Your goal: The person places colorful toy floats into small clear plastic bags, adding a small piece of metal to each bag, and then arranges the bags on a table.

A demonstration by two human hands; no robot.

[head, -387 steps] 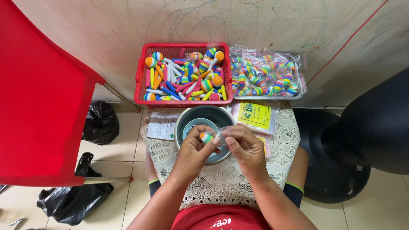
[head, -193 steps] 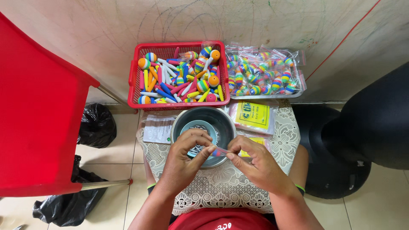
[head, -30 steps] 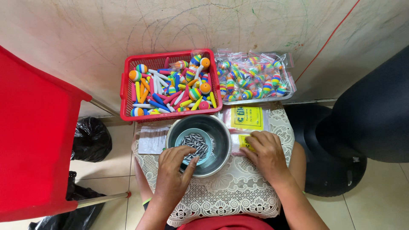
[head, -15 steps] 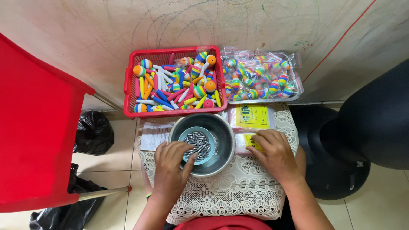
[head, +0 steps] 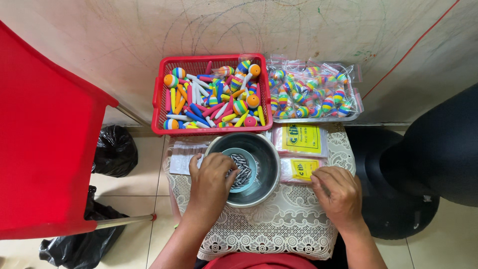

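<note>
My left hand reaches into a steel bowl, fingers curled over a heap of small grey metal pieces on a teal lid inside it; whether it holds one is hidden. My right hand rests palm down on the white lace cloth, its fingertips at the edge of a small yellow-labelled packet. A larger yellow-labelled packet lies just behind it. A red basket of striped balls and coloured sticks stands behind the bowl.
A clear tray of bagged striped toys stands right of the basket, against the wall. A red plastic chair fills the left side. Black bags lie on the tiled floor. A dark round object is at the right.
Earlier both hands held a striped toy over the bowl. Since then the left hand went into the bowl and the right hand moved to the small yellow packet, then drew slightly back.
</note>
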